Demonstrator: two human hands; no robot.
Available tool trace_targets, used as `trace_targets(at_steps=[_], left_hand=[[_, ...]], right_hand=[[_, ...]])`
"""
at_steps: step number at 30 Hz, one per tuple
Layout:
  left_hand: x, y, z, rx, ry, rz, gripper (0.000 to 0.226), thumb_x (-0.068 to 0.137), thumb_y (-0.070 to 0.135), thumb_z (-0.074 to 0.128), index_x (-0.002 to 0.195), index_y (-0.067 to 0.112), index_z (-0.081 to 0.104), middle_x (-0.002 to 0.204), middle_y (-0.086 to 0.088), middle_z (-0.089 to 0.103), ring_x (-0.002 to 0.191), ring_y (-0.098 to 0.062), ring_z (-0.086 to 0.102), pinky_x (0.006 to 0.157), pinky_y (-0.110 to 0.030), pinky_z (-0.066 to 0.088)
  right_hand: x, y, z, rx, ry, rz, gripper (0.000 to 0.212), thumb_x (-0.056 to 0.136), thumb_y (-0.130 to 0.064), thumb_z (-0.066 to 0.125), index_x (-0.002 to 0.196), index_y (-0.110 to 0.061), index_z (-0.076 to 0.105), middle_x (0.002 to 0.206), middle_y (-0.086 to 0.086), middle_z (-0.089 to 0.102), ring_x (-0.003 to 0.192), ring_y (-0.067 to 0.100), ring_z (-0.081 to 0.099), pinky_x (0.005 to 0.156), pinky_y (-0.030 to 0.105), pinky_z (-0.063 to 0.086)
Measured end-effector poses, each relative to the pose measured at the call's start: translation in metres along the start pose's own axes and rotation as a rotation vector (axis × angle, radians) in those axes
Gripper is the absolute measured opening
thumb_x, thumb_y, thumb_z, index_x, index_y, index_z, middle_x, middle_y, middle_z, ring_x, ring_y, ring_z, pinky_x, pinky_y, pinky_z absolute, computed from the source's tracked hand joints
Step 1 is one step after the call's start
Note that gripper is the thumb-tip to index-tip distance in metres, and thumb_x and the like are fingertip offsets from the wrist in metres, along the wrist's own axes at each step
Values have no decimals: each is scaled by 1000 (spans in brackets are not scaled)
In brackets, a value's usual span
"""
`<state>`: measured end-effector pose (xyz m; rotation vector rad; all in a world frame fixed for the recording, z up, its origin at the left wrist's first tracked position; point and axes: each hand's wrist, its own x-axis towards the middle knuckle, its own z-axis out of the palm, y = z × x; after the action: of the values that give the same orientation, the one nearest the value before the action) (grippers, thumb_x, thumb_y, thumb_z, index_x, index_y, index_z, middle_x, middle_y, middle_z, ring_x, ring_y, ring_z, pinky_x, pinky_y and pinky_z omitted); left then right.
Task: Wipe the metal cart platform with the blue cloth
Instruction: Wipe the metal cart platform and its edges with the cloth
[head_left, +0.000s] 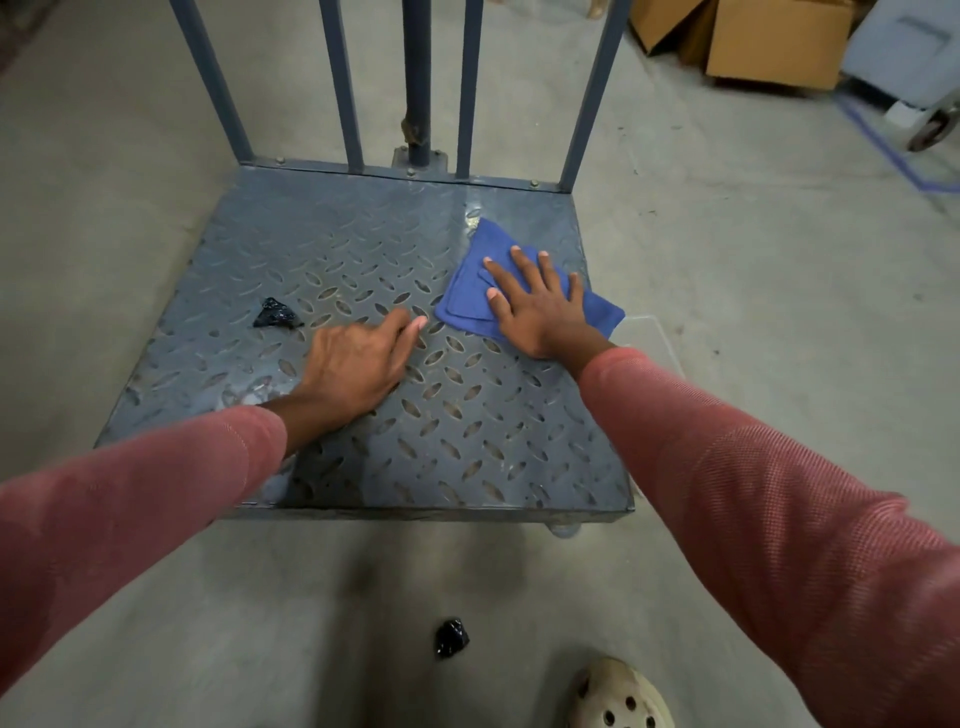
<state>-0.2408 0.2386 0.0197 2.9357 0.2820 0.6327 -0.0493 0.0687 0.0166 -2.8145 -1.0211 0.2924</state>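
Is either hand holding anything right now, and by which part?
Nothing is gripped. The right hand presses flat, fingers straight, on the middle of the blue cloth; the left hand rests on the metal cart platform, holding nothing.

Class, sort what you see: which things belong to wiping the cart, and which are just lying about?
Job: blue cloth, metal cart platform, right hand pressing the cloth flat.
Lying about: black scrap on the platform, black scrap on the floor, cardboard boxes.
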Motion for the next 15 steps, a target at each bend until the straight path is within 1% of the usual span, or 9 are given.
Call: trace_targets(at_steps=[1, 4, 6, 7, 8, 10, 13, 14, 15], left_hand=[[0, -1, -1, 3, 14, 4, 29, 107, 33, 52, 89, 12, 58, 49, 4, 34, 36, -18, 28, 49, -21, 16], [-1, -4, -1, 12, 31, -30, 28, 109, 30, 47, 93, 10, 56, 50, 6, 30, 36, -20, 28, 48, -22, 18], [-3, -2, 1, -8, 30, -39, 28, 110, 30, 42, 96, 9, 55, 53, 5, 34, 38, -23, 36, 47, -26, 25], [-4, 0, 3, -26, 27, -27, 28, 110, 30, 40, 98, 9, 54, 59, 2, 40, 45, -25, 44, 49, -29, 31], [-6, 2, 5, -46, 13, -9, 26, 109, 29, 42, 100, 8, 54, 70, -3, 47, 58, -28, 50, 55, -34, 38], [-5, 4, 9, -54, -68, -44, 26, 105, 31, 47, 109, 7, 55, 99, -14, 51, 88, -29, 51, 75, -42, 44], [0, -1, 14, 34, -225, -134, 55, 98, 47, 37, 134, 8, 51, 130, -20, 48, 117, -35, 46, 97, -49, 40], [2, -3, 14, 37, -271, -146, 63, 97, 50, 33, 144, 9, 46, 143, -21, 44, 131, -38, 42, 107, -51, 37], [3, -5, 15, 19, -314, -157, 70, 97, 52, 29, 153, 11, 38, 156, -21, 35, 144, -39, 32, 117, -54, 30]], right_hand=[[-1, 1, 0, 3, 1, -3, 52, 104, -58, 14, 155, -51, 7, 168, -9, -4, 155, 25, -7, 120, 62, -4], [1, 2, -1, 17, 6, 5, 53, 103, -60, 14, 155, -51, 10, 168, -10, -2, 155, 24, -6, 121, 62, -3], [2, 1, 1, 22, 25, 25, 53, 103, -59, 15, 155, -50, 11, 168, -10, 0, 155, 24, -5, 121, 61, -3], [2, 0, 2, 23, 40, 34, 53, 103, -59, 16, 155, -50, 12, 168, -10, 0, 155, 24, -4, 121, 61, -3], [3, 0, 3, 21, 53, 39, 52, 104, -58, 16, 155, -50, 12, 168, -10, 1, 155, 24, -3, 121, 61, -3], [3, -1, 4, 21, 65, 43, 52, 104, -57, 17, 155, -49, 13, 168, -9, 2, 155, 24, -3, 120, 61, -3], [3, -1, 3, 14, 66, 42, 53, 104, -57, 16, 156, -48, 13, 169, -8, 2, 155, 25, -3, 120, 62, -3], [3, -1, 3, 11, 63, 41, 53, 104, -57, 16, 156, -48, 12, 169, -8, 1, 155, 25, -3, 120, 62, -3], [3, -1, 3, 10, 59, 40, 53, 104, -57, 16, 156, -48, 12, 169, -8, 1, 155, 25, -4, 120, 62, -4]])
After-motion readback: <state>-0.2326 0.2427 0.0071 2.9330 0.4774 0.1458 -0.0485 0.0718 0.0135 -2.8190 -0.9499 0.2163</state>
